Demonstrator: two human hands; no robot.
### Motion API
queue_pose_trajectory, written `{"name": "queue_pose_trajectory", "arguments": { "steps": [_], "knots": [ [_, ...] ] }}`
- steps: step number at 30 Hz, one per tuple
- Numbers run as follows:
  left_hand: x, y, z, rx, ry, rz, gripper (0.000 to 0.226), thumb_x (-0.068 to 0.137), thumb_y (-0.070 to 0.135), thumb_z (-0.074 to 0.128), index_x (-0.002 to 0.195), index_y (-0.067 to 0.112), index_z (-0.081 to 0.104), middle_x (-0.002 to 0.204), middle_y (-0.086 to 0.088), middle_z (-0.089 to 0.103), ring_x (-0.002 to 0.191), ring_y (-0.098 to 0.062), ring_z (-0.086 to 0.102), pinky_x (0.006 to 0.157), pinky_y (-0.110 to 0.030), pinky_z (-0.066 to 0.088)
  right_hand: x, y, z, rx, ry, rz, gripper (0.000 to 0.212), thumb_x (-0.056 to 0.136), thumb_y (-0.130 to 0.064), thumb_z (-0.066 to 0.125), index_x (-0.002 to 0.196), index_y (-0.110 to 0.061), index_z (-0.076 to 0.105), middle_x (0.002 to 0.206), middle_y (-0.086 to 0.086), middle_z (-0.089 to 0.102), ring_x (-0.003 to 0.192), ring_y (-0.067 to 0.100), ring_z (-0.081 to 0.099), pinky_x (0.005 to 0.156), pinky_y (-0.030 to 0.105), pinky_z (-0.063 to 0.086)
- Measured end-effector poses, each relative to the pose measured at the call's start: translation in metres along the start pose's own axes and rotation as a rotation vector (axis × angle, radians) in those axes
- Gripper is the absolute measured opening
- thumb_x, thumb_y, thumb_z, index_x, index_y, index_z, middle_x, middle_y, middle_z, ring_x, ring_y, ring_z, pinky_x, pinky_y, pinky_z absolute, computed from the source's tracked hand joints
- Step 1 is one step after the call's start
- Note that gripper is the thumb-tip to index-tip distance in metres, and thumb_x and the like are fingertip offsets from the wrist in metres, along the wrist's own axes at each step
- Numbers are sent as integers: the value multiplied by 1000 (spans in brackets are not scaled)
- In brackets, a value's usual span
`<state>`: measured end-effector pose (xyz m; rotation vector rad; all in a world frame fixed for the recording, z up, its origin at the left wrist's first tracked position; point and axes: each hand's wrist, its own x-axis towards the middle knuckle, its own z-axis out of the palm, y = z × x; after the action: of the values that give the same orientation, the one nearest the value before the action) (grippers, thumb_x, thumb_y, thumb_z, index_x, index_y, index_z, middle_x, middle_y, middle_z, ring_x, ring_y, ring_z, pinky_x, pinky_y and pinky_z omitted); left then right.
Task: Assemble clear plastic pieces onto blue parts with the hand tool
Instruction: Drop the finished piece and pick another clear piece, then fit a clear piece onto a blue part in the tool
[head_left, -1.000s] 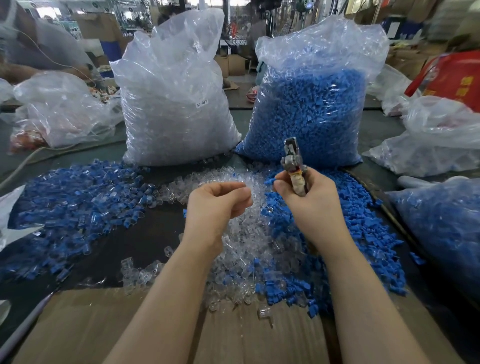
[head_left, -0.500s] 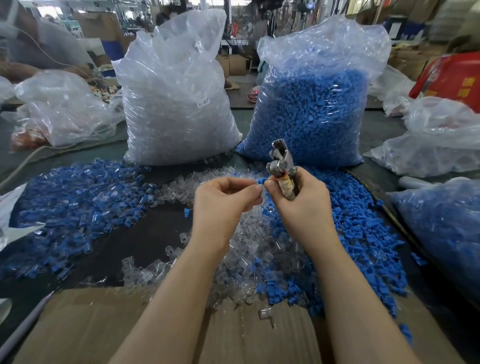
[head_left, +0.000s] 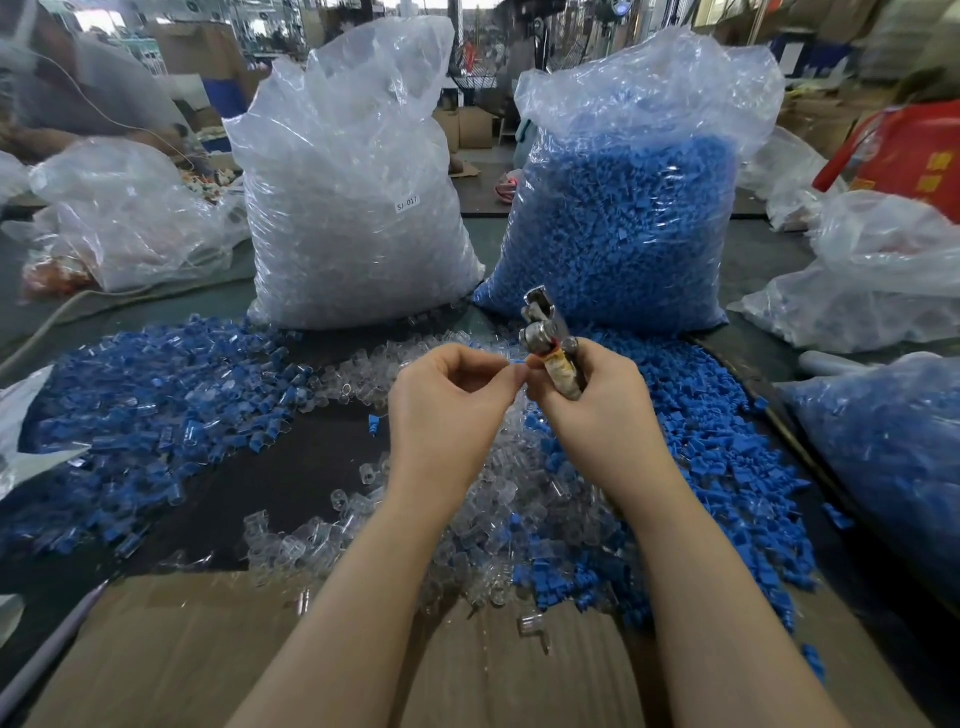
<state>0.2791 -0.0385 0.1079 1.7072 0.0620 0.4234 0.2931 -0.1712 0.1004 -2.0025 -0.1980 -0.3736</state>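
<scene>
Hands met above the tabletop (head_left: 291, 467). The right hand (head_left: 587, 405) gripped the hand tool (head_left: 550, 343) upright, its fingers curled round the wrapped handle. The left hand (head_left: 447, 410) pinched a small blue part (head_left: 517, 360) at its fingertips, just beside the tool. Clear pieces (head_left: 519, 514) and blue parts (head_left: 727, 441) lay heaped below.
</scene>
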Motion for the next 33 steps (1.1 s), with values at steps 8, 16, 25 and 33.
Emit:
{"name": "queue_pose_trajectory", "arguments": {
  "steps": [8, 16, 25, 33],
  "knots": [
    [2, -1, -1, -2, 18, 38, 10, 85, 12, 75, 79, 17, 70, 71, 1, 71, 70, -16, 68, 70, -29, 58, 2, 1, -12, 4, -133, 43, 3, 86, -26, 68, 87, -24, 65, 79, -3, 69, 78, 19, 64, 77, 49, 55],
    [2, -1, -4, -87, -14, 69, 9, 89, 7, 70, 83, 14, 68, 77, -3, 71, 74, -18, 69, 73, -25, 58, -2, 1, -18, -46, -281, 51, 21, 88, -23, 67, 97, -5, 61, 91, 18, 66, 90, 40, 61, 84, 57, 51],
    [2, 0, -5, -100, -31, 105, 10, 90, 5, 68, 84, 14, 67, 75, -1, 70, 70, -10, 66, 73, -22, 57, -1, 0, -15, -104, -300, 28, 20, 88, -22, 67, 97, -5, 60, 89, 14, 66, 86, 35, 60, 81, 54, 50],
    [3, -1, -6, -113, -46, 134, 11, 90, 5, 67, 84, 14, 67, 75, 0, 70, 71, -10, 66, 72, -20, 56, -1, 2, -14, -129, -285, -3, 8, 89, -20, 63, 92, -13, 60, 83, 9, 65, 80, 33, 59, 74, 51, 50]
  ]
}}
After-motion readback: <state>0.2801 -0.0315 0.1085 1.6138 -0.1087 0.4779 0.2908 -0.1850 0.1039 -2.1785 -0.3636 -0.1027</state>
